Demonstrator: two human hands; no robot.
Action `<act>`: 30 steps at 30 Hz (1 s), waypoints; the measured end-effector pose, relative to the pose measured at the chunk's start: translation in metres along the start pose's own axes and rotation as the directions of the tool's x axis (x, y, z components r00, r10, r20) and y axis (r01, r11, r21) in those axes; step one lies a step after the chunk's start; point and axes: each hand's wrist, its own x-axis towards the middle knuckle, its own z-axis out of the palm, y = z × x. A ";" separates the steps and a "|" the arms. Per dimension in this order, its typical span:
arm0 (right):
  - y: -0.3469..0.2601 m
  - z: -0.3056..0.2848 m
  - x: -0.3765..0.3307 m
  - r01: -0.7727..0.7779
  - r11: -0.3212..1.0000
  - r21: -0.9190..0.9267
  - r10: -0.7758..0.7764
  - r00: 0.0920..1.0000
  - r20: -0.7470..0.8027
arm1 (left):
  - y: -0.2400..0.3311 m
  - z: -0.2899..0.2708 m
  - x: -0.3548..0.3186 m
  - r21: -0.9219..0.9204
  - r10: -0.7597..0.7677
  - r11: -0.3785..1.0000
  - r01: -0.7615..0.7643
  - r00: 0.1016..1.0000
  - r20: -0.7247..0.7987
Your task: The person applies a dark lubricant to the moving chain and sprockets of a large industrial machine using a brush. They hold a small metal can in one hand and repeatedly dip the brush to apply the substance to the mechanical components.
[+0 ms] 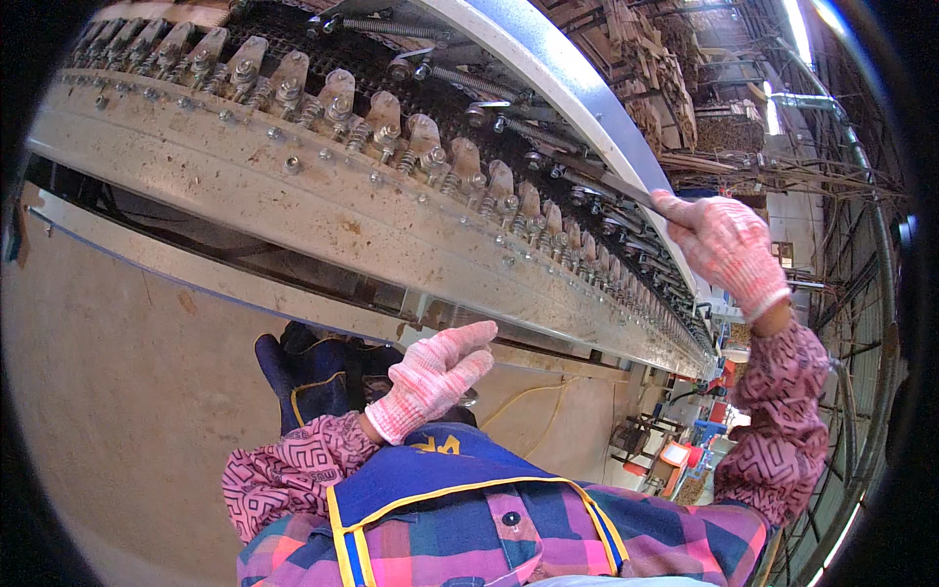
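My right hand (724, 245), in a pink-and-white knitted glove, is raised at the right beside the machine's pale curved cover edge. Its fingers are closed on the end of a thin, flat grey-brown strip (611, 181), which reaches left in among the springs and rods; whether it is wood or metal I cannot tell. My left hand (435, 377), gloved alike, hangs in front of my apron, just below the machine's long beam (362, 230). Its fingers stretch to the right with nothing visible in them.
A long row of metal brackets with bolts and springs (337, 98) runs along the beam. Above them arches a blue-and-white cover (587, 78). Stacked wood pieces (646, 68) stand behind. A yellow cable (533, 391) lies on the concrete floor (147, 391).
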 end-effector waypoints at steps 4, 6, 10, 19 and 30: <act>-0.006 0.016 0.010 0.081 0.997 0.013 -0.080 0.995 -0.066 | 0.004 0.000 0.000 -0.025 -0.065 0.998 0.065 0.998 -0.008; 0.002 0.008 0.006 0.086 0.996 0.031 -0.085 0.995 -0.054 | 0.002 0.002 0.000 0.045 -0.035 0.998 0.037 0.999 -0.033; 0.005 0.006 0.004 0.109 0.994 -0.012 -0.110 0.992 -0.070 | 0.001 0.004 0.001 0.070 -0.075 0.995 0.076 0.997 -0.014; -0.037 -0.029 0.028 0.271 0.925 -0.265 -0.313 0.941 -0.131 | 0.003 0.005 0.006 -0.002 -0.037 0.999 0.037 0.999 -0.034; -0.007 -0.027 -0.007 0.132 0.973 -0.190 -0.154 0.982 -0.106 | 0.015 -0.020 0.004 0.033 -0.100 0.994 0.100 0.995 0.018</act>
